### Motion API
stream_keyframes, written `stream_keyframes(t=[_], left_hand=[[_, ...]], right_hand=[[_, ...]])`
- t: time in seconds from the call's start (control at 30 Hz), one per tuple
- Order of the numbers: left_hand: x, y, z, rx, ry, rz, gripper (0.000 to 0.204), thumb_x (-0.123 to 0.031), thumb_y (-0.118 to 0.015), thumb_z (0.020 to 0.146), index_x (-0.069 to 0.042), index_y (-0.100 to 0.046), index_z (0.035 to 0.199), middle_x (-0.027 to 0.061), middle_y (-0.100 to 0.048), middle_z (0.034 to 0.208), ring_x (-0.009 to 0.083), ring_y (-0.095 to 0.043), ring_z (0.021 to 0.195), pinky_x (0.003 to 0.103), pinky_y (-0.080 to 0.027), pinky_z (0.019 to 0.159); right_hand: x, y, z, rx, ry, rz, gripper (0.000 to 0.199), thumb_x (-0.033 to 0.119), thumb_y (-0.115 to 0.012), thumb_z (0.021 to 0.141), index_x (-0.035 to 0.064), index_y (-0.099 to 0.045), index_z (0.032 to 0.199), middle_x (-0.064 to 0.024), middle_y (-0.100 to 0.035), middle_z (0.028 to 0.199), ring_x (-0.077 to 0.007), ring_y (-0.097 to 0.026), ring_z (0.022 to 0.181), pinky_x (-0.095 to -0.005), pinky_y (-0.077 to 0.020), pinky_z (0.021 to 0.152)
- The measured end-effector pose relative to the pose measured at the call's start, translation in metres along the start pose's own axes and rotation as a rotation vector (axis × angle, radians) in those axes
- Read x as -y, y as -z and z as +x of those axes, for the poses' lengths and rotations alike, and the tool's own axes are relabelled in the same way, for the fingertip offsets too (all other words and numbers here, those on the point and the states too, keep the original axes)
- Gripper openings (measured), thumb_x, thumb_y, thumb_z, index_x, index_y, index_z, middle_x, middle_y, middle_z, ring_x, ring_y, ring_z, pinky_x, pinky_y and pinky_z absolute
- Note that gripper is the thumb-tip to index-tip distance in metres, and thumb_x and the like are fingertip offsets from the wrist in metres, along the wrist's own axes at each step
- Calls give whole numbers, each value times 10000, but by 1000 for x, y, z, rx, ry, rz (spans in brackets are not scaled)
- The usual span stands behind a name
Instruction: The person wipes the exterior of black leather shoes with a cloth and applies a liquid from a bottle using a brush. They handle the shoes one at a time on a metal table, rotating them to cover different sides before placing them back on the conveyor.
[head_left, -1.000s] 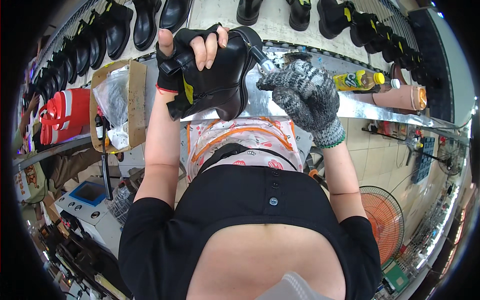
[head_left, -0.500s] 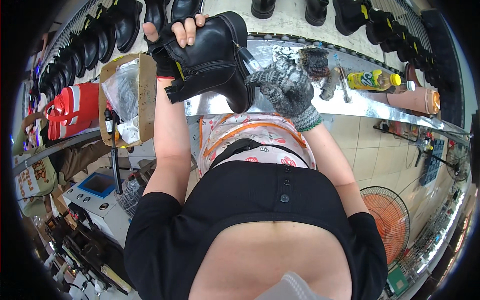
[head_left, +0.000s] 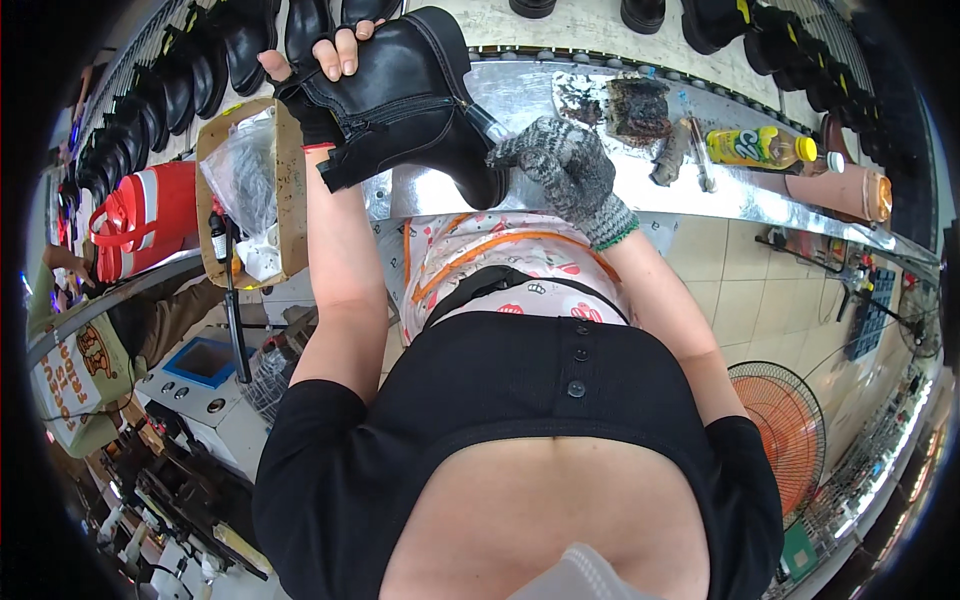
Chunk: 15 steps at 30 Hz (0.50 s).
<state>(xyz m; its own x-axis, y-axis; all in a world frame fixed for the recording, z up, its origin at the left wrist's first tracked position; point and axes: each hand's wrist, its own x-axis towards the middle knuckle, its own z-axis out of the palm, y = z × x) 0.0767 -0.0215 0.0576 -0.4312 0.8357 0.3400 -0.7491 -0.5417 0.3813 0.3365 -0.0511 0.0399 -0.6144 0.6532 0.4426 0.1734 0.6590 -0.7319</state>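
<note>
In my left hand [head_left: 335, 60], which wears a black fingerless glove, a black leather ankle boot [head_left: 410, 85] is gripped and held tilted on its side above the metal ledge. Its side zipper faces me. My right hand [head_left: 565, 170], in a grey knitted glove, is closed around a slim tool with a clear, pale barrel [head_left: 487, 122]. The tool's dark end touches the boot near the zipper; its exact kind is not clear, and the glove hides the rest of it.
Rows of black boots [head_left: 245, 45] stand along the conveyor. On the metal ledge [head_left: 430, 190] are a blackened block [head_left: 637, 108], a grey rag [head_left: 670, 155] and a yellow-labelled bottle [head_left: 760, 148]. Left are a cardboard box [head_left: 292, 200] and red bag [head_left: 150, 220]; lower right, an orange fan [head_left: 780, 430].
The boot and my left hand have shifted slightly left and up in view. My right hand stays near the boot, with the slim tool still against it. Boots on the far conveyor appear higher.
</note>
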Motion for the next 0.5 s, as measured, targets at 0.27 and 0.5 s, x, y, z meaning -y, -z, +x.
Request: stream_keyframes(t=[0.27,0.5], left_hand=[[-4,14,2,-6,27,34,666,-542,-254,959,-96,-504,532,21,-423,540,161,-435,634,352,-334,913],[-15,26,10,82,108,73,673,-578,-286,939,-82,-501,539,45,-429,572,196,-453,719,362,-330,920]], right_hand=[[-11,10,-6,110,-82,107,199,246,-558,858,139,-708,932,-60,-647,858,-242,-611,778,-350,-475,676],[-33,17,-33,146,-55,-1,172,266,-592,819,119,-665,869,-83,-608,801,-274,-583,716,-381,-456,634]])
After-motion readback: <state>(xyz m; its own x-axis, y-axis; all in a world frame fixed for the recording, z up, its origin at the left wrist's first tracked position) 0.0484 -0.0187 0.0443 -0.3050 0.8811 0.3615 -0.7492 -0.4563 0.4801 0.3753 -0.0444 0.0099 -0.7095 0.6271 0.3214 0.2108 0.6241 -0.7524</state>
